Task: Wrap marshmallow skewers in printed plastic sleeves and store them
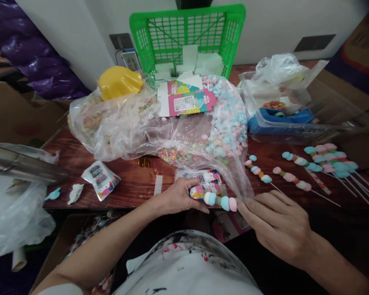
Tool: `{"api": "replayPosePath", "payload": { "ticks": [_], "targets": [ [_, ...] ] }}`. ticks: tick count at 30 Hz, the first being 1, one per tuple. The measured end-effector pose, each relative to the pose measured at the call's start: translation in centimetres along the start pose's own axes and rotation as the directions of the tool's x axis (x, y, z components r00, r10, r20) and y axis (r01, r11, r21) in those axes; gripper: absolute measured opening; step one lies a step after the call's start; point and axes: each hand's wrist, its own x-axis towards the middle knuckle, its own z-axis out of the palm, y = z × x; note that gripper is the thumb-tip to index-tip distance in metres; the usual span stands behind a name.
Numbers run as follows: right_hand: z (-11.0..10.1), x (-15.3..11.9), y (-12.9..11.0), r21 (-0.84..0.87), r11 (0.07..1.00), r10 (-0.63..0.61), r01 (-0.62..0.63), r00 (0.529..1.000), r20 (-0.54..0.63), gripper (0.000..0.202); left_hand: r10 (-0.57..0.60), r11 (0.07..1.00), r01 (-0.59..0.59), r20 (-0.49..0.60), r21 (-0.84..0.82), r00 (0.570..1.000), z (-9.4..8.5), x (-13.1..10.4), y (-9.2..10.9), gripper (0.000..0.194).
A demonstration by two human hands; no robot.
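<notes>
Near the table's front edge my left hand (184, 197) has its fingers wrapped round a small printed bag (197, 192). A candy skewer (225, 202) of blue, white and pink pieces sticks out of the bag's right side. At the skewer's right end my right hand (273, 223) is closed in a pinch, and its fingers hide the stick. Behind my left hand lie more printed bags (213, 176). To the right on the table are two single skewers (292, 179) and a pile of several skewers (335, 159).
A green basket (187, 20) stands at the back. Clear bags of candy (119, 123) and printed cards (187, 102) lie in the middle. A plastic tub (276, 127) is at right; a steel flask (21, 166) and a bag stack (101, 180) are at left.
</notes>
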Motion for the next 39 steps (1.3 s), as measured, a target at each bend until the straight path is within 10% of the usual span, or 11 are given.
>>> {"api": "replayPosePath", "payload": {
  "ticks": [22, 39],
  "targets": [
    [1.9, -0.9, 2.0, 0.252, 0.924, 0.250, -0.286, 0.954, 0.166, 0.022, 0.266, 0.906, -0.277, 0.079, 0.320, 0.961, 0.8, -0.3, 0.1, 0.038],
    [2.8, 1.8, -1.0, 0.066, 0.998, -0.032, 0.025, 0.994, 0.108, 0.024, 0.093, 0.975, -0.131, 0.208, 0.180, 0.974, 2.3, 0.8, 2.4, 0.034]
  ]
}}
